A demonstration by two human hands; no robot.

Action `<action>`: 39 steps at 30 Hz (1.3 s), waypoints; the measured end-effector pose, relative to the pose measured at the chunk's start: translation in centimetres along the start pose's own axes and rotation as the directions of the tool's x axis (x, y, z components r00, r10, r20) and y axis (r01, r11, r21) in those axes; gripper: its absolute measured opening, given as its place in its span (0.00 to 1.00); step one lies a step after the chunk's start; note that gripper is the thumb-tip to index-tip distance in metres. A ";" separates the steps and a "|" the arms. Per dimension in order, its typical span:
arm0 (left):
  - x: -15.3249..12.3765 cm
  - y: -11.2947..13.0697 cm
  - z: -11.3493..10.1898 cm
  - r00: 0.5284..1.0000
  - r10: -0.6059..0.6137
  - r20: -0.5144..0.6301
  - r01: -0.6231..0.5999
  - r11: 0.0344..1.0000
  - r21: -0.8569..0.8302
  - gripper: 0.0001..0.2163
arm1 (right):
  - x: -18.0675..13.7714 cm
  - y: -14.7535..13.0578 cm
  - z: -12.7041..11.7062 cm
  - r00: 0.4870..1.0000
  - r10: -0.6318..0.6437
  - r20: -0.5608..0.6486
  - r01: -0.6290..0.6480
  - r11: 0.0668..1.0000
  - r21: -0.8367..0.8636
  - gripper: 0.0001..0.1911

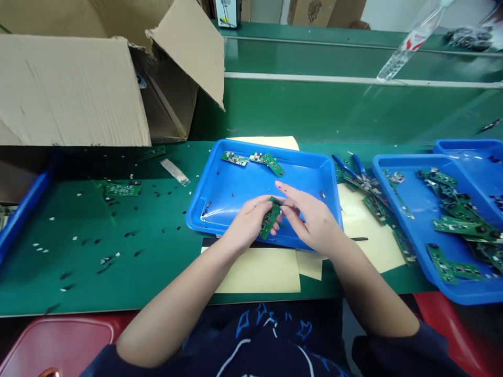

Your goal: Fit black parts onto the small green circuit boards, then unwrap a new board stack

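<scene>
Over the near edge of a blue tray, my left hand grips a green circuit board between thumb and fingers. My right hand is at the board's upper end, thumb and fingers pinched there with the index finger raised. Whatever small piece the right fingertips pinch, if any, is too small to make out. Inside the tray, at its far side, lie several green circuit boards, and small dark bits are scattered in its left corner.
Right of the tray lie blue-handled pliers and loose boards; beyond, a second blue tray holds many boards. A large cardboard box stands at the left. Small scraps and a board litter the green table. A plastic bottle leans at the back.
</scene>
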State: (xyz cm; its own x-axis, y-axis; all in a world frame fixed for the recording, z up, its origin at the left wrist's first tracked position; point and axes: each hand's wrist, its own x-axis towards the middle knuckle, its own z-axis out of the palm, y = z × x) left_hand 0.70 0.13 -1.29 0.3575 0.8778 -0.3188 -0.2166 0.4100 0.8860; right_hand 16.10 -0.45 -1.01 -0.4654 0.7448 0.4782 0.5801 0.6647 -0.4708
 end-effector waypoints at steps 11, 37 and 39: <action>-0.5 0.1 0.8 1.000 -0.009 -0.004 0.009 1.000 0.022 0.11 | 0.0 0.2 0.1 0.999 -0.033 0.014 0.034 0.996 -0.085 0.23; -0.9 -0.4 0.7 0.985 0.123 -0.124 -0.103 0.982 0.157 0.17 | -0.4 0.8 -1.1 0.979 0.136 -0.154 -0.135 0.991 0.020 0.06; -0.8 -0.3 0.6 0.994 0.096 -0.056 -0.085 0.980 0.179 0.16 | -0.3 0.9 -1.2 0.984 0.087 -0.155 -0.092 0.995 -0.030 0.06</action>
State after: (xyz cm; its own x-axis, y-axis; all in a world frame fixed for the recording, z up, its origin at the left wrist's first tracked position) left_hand 0.96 -0.87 -1.08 0.2831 0.9258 -0.2505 -0.0796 0.2829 0.9558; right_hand 17.57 -0.14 -0.73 -0.3042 0.7815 0.5447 0.6403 0.5911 -0.4905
